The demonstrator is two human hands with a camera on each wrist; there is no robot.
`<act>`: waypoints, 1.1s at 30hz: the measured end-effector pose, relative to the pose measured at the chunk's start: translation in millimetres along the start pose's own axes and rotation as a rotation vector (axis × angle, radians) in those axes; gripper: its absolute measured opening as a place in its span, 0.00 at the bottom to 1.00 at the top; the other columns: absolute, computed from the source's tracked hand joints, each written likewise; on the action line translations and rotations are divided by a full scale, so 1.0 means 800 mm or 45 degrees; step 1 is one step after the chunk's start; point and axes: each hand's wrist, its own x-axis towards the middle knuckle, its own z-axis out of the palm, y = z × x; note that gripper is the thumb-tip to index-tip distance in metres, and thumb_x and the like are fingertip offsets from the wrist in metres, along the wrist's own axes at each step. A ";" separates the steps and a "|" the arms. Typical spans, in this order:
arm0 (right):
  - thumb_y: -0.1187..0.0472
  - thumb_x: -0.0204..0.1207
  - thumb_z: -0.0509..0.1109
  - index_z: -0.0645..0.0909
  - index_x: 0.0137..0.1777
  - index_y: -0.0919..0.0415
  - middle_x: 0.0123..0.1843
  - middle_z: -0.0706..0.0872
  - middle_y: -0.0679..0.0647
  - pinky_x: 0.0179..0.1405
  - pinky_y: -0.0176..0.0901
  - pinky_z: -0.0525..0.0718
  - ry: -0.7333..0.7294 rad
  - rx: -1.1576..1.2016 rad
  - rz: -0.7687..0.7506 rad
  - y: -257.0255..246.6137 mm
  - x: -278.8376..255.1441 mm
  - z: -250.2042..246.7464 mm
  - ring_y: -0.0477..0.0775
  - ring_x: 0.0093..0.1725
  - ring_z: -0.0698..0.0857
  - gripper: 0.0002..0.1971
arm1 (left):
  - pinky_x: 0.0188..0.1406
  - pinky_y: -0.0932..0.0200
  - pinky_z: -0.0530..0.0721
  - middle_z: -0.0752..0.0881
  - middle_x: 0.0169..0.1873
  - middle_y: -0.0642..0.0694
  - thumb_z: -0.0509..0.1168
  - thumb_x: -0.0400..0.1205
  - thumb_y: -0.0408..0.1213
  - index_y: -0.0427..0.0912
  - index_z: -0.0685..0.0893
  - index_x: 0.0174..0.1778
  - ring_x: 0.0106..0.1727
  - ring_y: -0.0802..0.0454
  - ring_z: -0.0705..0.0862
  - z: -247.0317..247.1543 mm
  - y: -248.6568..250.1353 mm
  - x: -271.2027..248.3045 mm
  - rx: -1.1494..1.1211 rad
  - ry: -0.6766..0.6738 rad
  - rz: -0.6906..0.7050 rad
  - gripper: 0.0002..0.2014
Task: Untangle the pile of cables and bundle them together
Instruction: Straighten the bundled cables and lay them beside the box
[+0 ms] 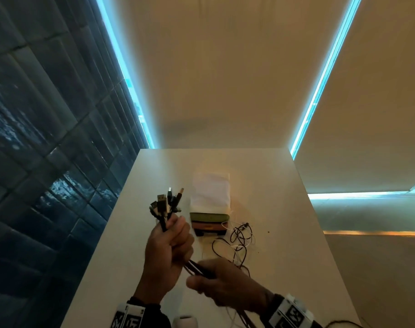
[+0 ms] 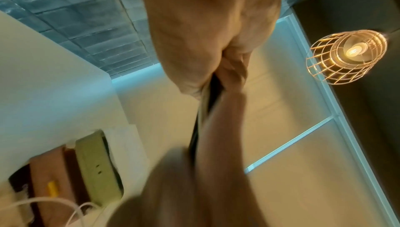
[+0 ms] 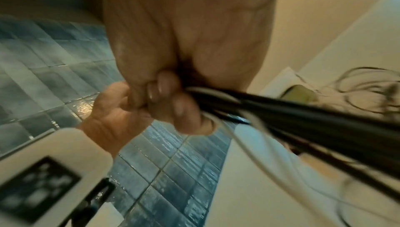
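Observation:
My left hand [image 1: 175,235] is raised over the white table [image 1: 284,209] and grips a bundle of black and white cables [image 1: 194,267]. Their USB plugs [image 1: 165,204] stick up out of the fist. Just below it, my right hand [image 1: 201,278] grips the same strands, which run on past my right wrist. In the right wrist view the black cables [image 3: 303,119] leave my right hand's curled fingers [image 3: 164,87], with my left hand [image 3: 114,116] beside them. Loose cable tails [image 1: 240,237] lie looped on the table.
A stack of flat green and brown boxes [image 1: 210,222] sits mid-table with a white folded sheet [image 1: 211,188] behind it. A dark tiled wall [image 1: 47,162] borders the table's left edge. A wire-cage lamp [image 2: 346,56] hangs overhead. A small white round object [image 1: 185,321] is at the near edge.

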 end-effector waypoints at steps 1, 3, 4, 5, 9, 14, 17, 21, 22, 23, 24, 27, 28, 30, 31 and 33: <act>0.44 0.80 0.67 0.79 0.36 0.47 0.30 0.78 0.44 0.24 0.36 0.74 -0.016 0.034 0.047 0.006 -0.014 -0.001 0.41 0.24 0.74 0.13 | 0.14 0.66 0.55 0.59 0.21 0.51 0.61 0.79 0.31 0.48 0.65 0.31 0.17 0.59 0.56 -0.005 0.006 0.000 -0.011 0.042 0.016 0.15; 0.42 0.81 0.65 0.77 0.34 0.48 0.28 0.75 0.45 0.20 0.35 0.69 -0.052 0.171 0.117 0.021 -0.042 -0.009 0.43 0.22 0.70 0.16 | 0.14 0.67 0.54 0.60 0.20 0.52 0.60 0.79 0.31 0.49 0.65 0.30 0.16 0.60 0.56 -0.013 0.017 0.002 0.004 0.113 0.053 0.14; 0.42 0.81 0.64 0.78 0.34 0.48 0.28 0.74 0.45 0.19 0.35 0.67 -0.064 0.232 0.144 0.028 -0.054 -0.015 0.44 0.22 0.69 0.17 | 0.14 0.67 0.54 0.60 0.20 0.53 0.60 0.78 0.31 0.49 0.65 0.30 0.16 0.60 0.56 -0.016 0.020 0.003 0.011 0.135 0.063 0.14; 0.43 0.81 0.64 0.78 0.34 0.48 0.27 0.74 0.45 0.19 0.35 0.66 -0.078 0.269 0.179 0.034 -0.065 -0.023 0.44 0.22 0.68 0.16 | 0.13 0.68 0.55 0.61 0.19 0.53 0.60 0.78 0.31 0.49 0.65 0.30 0.16 0.60 0.57 -0.017 0.021 0.004 0.019 0.146 0.068 0.14; 0.44 0.78 0.70 0.79 0.30 0.49 0.25 0.74 0.45 0.20 0.38 0.63 -0.075 0.220 0.401 0.063 -0.104 -0.059 0.45 0.21 0.68 0.17 | 0.14 0.67 0.53 0.61 0.19 0.53 0.61 0.77 0.32 0.49 0.64 0.29 0.15 0.60 0.57 -0.015 0.020 0.010 0.083 0.145 0.083 0.14; 0.41 0.69 0.79 0.71 0.25 0.53 0.19 0.69 0.45 0.22 0.37 0.59 0.072 0.090 0.575 0.108 -0.175 -0.100 0.43 0.19 0.66 0.25 | 0.14 0.67 0.53 0.61 0.18 0.55 0.58 0.80 0.30 0.50 0.63 0.29 0.14 0.61 0.57 -0.032 0.034 0.016 0.057 0.175 0.135 0.17; 0.40 0.69 0.78 0.71 0.25 0.53 0.19 0.69 0.44 0.23 0.36 0.60 0.100 0.030 0.664 0.117 -0.201 -0.117 0.43 0.19 0.66 0.25 | 0.13 0.68 0.53 0.61 0.17 0.55 0.55 0.82 0.28 0.50 0.63 0.29 0.14 0.61 0.57 -0.037 0.026 0.014 0.028 0.190 0.110 0.18; 0.28 0.61 0.75 0.81 0.32 0.52 0.24 0.78 0.45 0.27 0.37 0.71 0.122 -0.193 0.887 0.127 -0.221 -0.144 0.44 0.23 0.74 0.25 | 0.13 0.67 0.52 0.60 0.17 0.55 0.58 0.78 0.30 0.50 0.61 0.28 0.14 0.61 0.56 -0.025 0.008 0.012 -0.041 0.173 0.090 0.16; 0.25 0.60 0.73 0.82 0.33 0.51 0.25 0.80 0.44 0.31 0.37 0.75 0.095 -0.327 0.909 0.127 -0.221 -0.152 0.42 0.26 0.77 0.27 | 0.14 0.67 0.52 0.60 0.16 0.55 0.58 0.76 0.30 0.50 0.60 0.27 0.14 0.61 0.55 -0.020 0.003 0.011 -0.057 0.167 0.080 0.17; 0.22 0.58 0.71 0.82 0.34 0.49 0.27 0.81 0.42 0.36 0.38 0.78 0.037 -0.497 0.916 0.124 -0.219 -0.158 0.40 0.30 0.79 0.29 | 0.14 0.66 0.51 0.59 0.16 0.55 0.58 0.76 0.30 0.49 0.60 0.26 0.14 0.60 0.54 -0.015 -0.001 0.011 -0.067 0.156 0.065 0.17; 0.17 0.54 0.68 0.82 0.37 0.47 0.32 0.82 0.38 0.43 0.39 0.79 -0.024 -0.674 0.892 0.113 -0.213 -0.160 0.37 0.35 0.80 0.32 | 0.15 0.65 0.51 0.59 0.16 0.55 0.59 0.76 0.30 0.49 0.59 0.25 0.15 0.59 0.52 -0.010 -0.004 0.010 -0.072 0.140 0.046 0.18; 0.13 0.48 0.61 0.80 0.64 0.40 0.60 0.78 0.31 0.68 0.33 0.72 0.136 -0.889 0.568 0.074 -0.169 -0.142 0.33 0.63 0.76 0.47 | 0.16 0.64 0.51 0.59 0.16 0.54 0.65 0.74 0.30 0.49 0.63 0.24 0.18 0.56 0.49 0.003 -0.016 0.008 -0.063 0.025 -0.032 0.19; 0.15 0.53 0.62 0.76 0.70 0.41 0.67 0.76 0.31 0.73 0.33 0.69 0.236 -0.797 0.385 0.055 -0.143 -0.125 0.32 0.69 0.73 0.47 | 0.16 0.64 0.51 0.59 0.17 0.54 0.68 0.73 0.32 0.49 0.65 0.24 0.18 0.56 0.50 0.010 -0.022 0.006 -0.052 -0.017 -0.064 0.18; 0.24 0.67 0.63 0.72 0.75 0.41 0.75 0.74 0.36 0.75 0.38 0.70 0.225 -0.543 0.058 0.015 -0.090 -0.083 0.33 0.73 0.70 0.38 | 0.16 0.64 0.51 0.58 0.18 0.54 0.70 0.73 0.34 0.48 0.70 0.25 0.17 0.57 0.51 0.024 -0.032 0.003 -0.040 -0.086 -0.123 0.15; 0.29 0.74 0.63 0.72 0.74 0.42 0.75 0.76 0.40 0.73 0.40 0.73 0.131 -0.444 -0.046 0.003 -0.065 -0.062 0.36 0.72 0.73 0.32 | 0.15 0.63 0.52 0.58 0.18 0.53 0.68 0.74 0.36 0.47 0.71 0.26 0.17 0.56 0.51 0.030 -0.036 0.002 -0.033 -0.112 -0.135 0.14; 0.41 0.82 0.61 0.79 0.66 0.49 0.62 0.85 0.49 0.64 0.45 0.81 -0.030 -0.258 -0.090 -0.002 -0.034 -0.027 0.43 0.59 0.84 0.19 | 0.16 0.63 0.53 0.59 0.18 0.52 0.66 0.76 0.37 0.46 0.70 0.27 0.17 0.56 0.53 0.035 -0.037 0.002 0.047 -0.133 -0.106 0.14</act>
